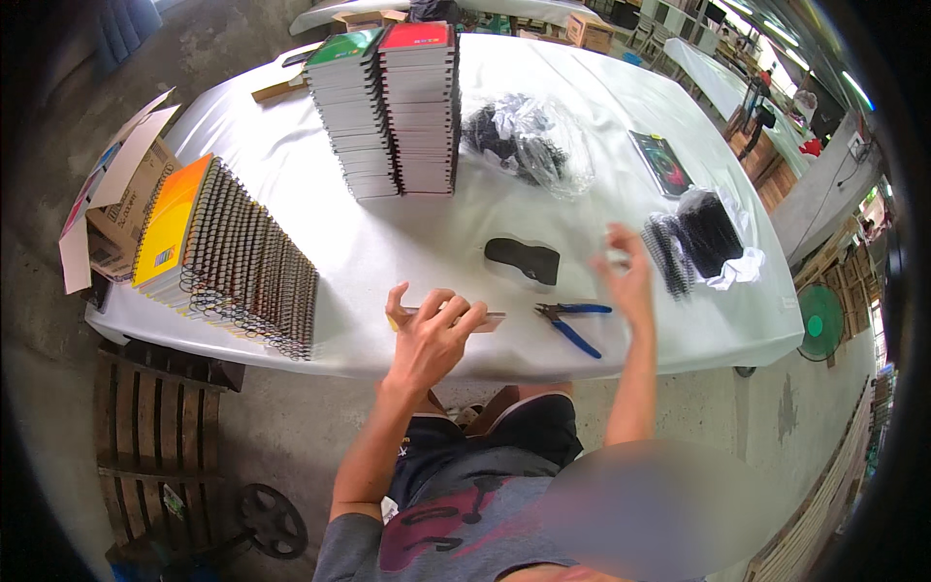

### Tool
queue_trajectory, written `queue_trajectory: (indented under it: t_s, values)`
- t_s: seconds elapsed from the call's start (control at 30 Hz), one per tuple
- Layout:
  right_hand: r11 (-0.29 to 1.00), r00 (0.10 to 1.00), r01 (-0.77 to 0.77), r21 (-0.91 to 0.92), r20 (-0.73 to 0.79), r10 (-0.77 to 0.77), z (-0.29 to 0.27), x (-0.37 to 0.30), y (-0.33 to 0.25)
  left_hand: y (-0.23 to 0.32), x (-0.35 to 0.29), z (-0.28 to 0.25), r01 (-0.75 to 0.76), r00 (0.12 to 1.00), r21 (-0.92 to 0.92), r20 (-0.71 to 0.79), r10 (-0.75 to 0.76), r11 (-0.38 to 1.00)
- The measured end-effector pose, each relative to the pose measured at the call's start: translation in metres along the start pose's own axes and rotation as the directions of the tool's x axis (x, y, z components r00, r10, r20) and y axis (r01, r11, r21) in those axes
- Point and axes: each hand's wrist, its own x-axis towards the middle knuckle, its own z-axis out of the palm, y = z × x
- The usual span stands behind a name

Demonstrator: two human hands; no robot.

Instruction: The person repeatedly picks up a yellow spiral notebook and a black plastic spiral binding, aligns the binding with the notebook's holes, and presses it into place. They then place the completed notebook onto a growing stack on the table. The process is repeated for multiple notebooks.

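Note:
My left hand grips a thin notebook held on edge at the near side of the white table. My right hand hovers raised above the table with fingers apart and nothing visible in it, blurred by motion. Blue-handled pliers lie between the two hands. A black flat piece lies just beyond the pliers. To the right of my right hand sit black spiral coils and a bag of black coils.
Two tall stacks of notebooks stand at the back. A leaning row of spiral-bound notebooks fills the left. A clear bag of black parts, a dark book, a cardboard box and a wooden pallet are around.

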Motion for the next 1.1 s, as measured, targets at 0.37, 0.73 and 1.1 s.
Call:
queue_trajectory:
  t_s: [0.37,0.73,1.1]
  values:
    - [0.545,0.983,-0.114,-0.830,-0.016,0.181,-0.065,0.072,0.144,0.006,-0.026,0.020,0.072,0.997,0.085,0.004,-0.072,0.994]
    - [0.396,0.993,0.009,-0.918,0.053,0.101,-0.081,0.073,0.080,0.017,-0.026,0.035,0.249,0.953,-0.008,-0.173,-0.247,0.968]
    - [0.990,0.900,0.104,-0.090,0.433,-0.055,-0.024,0.007,-0.025,0.012,-0.025,0.037,0.339,0.902,-0.013,-0.280,-0.329,0.941]
